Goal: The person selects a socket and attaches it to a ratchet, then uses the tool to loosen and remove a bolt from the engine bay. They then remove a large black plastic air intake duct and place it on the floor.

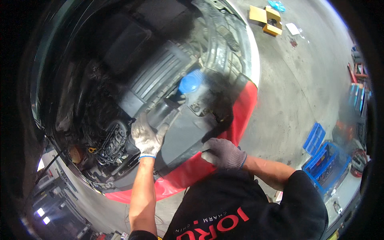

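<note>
A car's engine bay lies exposed before me, its front edge draped with a red cover [186, 169]. My left hand [147, 133], in a pale, soiled knit glove, has thumb and fingers spread around a black plastic duct [162, 114] beside the ribbed black airbox [159, 73]. Over the front edge, close to my body, is my right hand [223, 154] in a greyish glove, its fingers curled; whether it holds anything is hidden. A blue cap [191, 81] sits ahead of my left hand. The engine [115, 139] with a yellow dipstick handle [92, 149] shows to the left.
On the concrete floor at upper right are an open cardboard box [272, 30], a blue plastic bag [276, 5] and a white paper [292, 29]. Blue plastic crates [327, 165] stand at lower right. A thin prop rod [49, 166] shows at the left.
</note>
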Demonstrator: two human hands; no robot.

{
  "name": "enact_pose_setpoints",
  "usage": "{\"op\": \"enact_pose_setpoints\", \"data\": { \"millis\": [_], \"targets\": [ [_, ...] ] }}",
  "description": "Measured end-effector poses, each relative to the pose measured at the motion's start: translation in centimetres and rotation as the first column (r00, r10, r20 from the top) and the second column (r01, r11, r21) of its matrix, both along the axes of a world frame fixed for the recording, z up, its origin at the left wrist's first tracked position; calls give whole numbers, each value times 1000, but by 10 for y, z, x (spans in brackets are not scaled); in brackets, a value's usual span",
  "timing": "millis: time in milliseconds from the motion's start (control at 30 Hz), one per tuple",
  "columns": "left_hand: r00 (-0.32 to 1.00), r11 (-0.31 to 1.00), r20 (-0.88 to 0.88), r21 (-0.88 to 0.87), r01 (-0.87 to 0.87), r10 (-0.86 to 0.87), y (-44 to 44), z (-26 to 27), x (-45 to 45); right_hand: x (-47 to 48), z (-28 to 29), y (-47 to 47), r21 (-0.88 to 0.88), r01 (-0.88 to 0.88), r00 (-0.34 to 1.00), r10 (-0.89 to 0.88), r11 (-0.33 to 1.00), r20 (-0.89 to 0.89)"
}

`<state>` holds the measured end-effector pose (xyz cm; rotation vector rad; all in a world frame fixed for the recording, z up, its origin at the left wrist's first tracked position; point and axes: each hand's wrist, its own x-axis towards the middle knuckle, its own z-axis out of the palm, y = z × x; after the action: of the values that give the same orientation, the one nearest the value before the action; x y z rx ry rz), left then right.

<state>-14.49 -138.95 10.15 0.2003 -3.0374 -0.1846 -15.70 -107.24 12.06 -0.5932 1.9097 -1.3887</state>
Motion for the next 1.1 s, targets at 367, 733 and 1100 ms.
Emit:
{"op": "enact_pose_setpoints", "data": {
  "millis": [367,733,1100],
  "targets": [
    [983,994,-181,-104,-46,26,-2,-32,18,247,-96,263,624,687,430,-901,371,61],
    [983,899,-27,-410,156,-183,1,-51,-9,691,-165,396,815,507,-708,-675,-280,208],
    [993,978,107,-199,69,-48,303,-53,-80,551,-282,580,839,540,-98,-984,71,147]
  ]
}}
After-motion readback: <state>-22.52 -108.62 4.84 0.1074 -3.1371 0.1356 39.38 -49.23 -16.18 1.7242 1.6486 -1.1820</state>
